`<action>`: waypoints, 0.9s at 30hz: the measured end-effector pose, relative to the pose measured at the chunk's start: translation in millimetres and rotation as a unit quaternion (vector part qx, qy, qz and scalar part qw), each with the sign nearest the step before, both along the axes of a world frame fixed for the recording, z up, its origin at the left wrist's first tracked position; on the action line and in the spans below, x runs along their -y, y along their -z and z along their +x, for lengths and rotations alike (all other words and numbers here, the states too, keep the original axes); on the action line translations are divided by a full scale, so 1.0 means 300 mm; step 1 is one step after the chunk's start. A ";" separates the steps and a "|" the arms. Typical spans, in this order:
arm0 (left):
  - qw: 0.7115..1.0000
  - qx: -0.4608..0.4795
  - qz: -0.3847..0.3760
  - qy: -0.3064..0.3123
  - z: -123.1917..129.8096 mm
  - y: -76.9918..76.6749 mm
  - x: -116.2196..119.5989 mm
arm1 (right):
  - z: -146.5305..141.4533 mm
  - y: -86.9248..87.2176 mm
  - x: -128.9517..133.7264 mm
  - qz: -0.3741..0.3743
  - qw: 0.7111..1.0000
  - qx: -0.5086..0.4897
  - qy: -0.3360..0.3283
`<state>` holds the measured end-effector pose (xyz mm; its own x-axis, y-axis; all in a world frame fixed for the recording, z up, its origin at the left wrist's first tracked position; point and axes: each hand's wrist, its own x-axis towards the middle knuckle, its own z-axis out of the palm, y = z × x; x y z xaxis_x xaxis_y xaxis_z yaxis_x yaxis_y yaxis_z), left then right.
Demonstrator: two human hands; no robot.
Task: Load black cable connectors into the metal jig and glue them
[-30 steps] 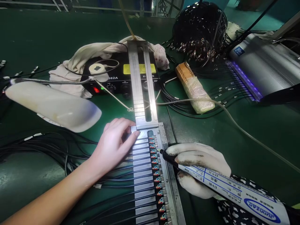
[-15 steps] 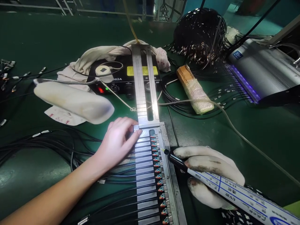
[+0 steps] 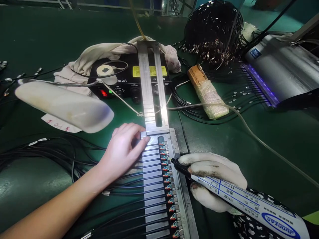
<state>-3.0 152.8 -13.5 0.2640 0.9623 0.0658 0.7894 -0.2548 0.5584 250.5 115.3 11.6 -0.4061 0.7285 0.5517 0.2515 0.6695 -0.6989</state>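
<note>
My bare left hand [image 3: 124, 146] grips the upper end of a long metal fixture [image 3: 152, 186], thumb on its top plate and fingers curled at the left edge. A row of small cable connectors [image 3: 166, 180] lies along the fixture, with black cables [image 3: 129, 182] running off to the left. My right hand [image 3: 216, 171], in a stained white glove, is closed around a UV glue syringe [image 3: 239, 199] with a white and blue printed label. The syringe's dark tip points left, close beside the upper connectors; whether it touches one I cannot tell.
Behind the fixture sits a black dispenser box [image 3: 124, 87] with lit switches and a cloth around it. A white lamp head [image 3: 64, 106] hangs at left. To the right are a wrapped block [image 3: 208, 94], a purple-lit UV machine [image 3: 281, 69], a hose [image 3: 244, 127] and a cable bundle [image 3: 211, 33].
My right hand has shifted left with the glue syringe, bringing its tip nearer the connectors. My left hand keeps its grip on the fixture. The view has shifted slightly.
</note>
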 end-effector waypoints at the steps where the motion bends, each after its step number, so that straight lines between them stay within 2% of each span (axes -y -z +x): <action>1: 1.000 -0.001 -0.002 0.000 0.000 -0.001 0.000 | 0.000 -0.003 0.000 0.004 1.000 0.004 0.000; 27: 1.000 -0.004 0.008 0.006 -0.001 0.003 0.001 | 0.008 -0.009 0.000 0.015 1.000 0.024 0.000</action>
<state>-3.3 152.6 -14.3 0.2751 0.9582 0.0790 0.7905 -0.2722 0.5487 252.8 115.3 14.3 -0.4328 0.7122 0.5527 0.2837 0.6895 -0.6664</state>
